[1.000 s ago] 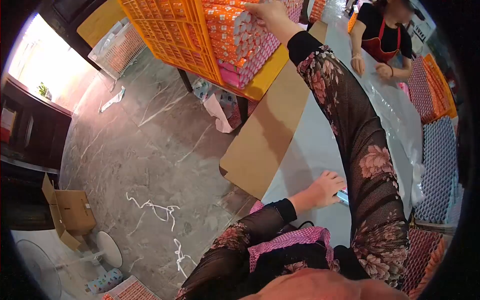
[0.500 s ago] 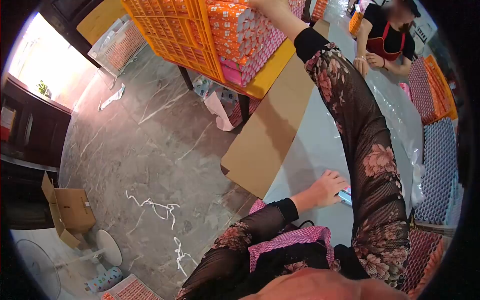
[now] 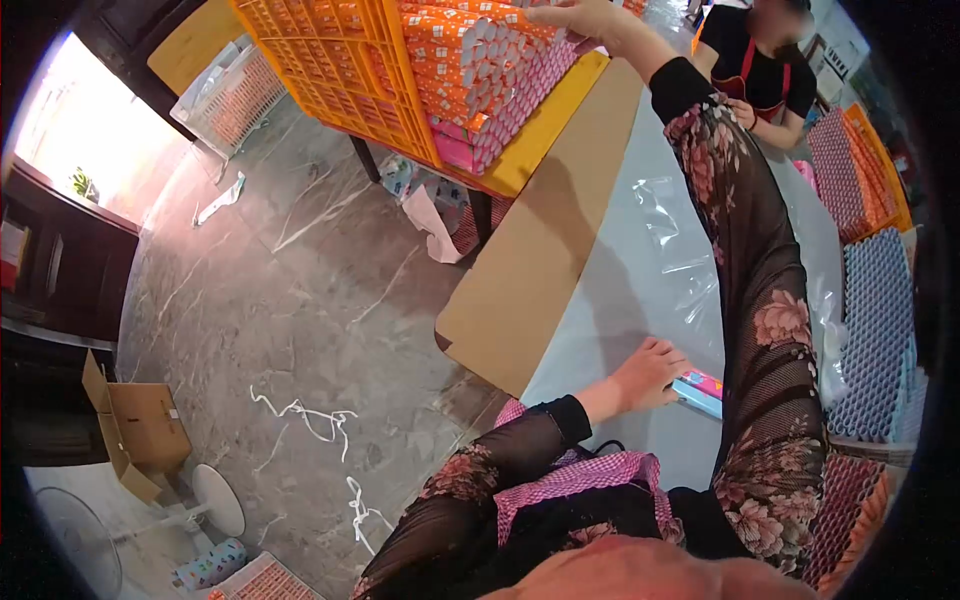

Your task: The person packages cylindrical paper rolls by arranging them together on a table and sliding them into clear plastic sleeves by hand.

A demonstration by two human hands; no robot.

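Note:
My left hand (image 3: 650, 378) rests low over the grey table, its fingers curled against the near end of a narrow pink-and-blue patterned packet (image 3: 698, 393). My right sleeve covers the packet's far end. Stretched up and forward, my right hand (image 3: 590, 22) is beside the stack of orange patterned paper rolls (image 3: 465, 60), fingers apart and pointing left; no held roll can be made out. Pink rolls (image 3: 530, 100) lie along the stack's right side. An orange plastic crate (image 3: 340, 70) stands around them on a yellow tabletop (image 3: 530, 160).
Flat cardboard (image 3: 520, 280) lies beside the grey table surface (image 3: 640, 290), which carries clear plastic film (image 3: 655, 215). Across it sits a co-worker (image 3: 755, 70). Blue rolls (image 3: 880, 335) are stacked at right. An open carton (image 3: 150, 425) and white straps (image 3: 310, 415) lie on the floor.
My right hand has drawn back to the right, away from the orange rolls. More of the pink-and-blue packet shows from behind my right sleeve. My left hand stays at the packet.

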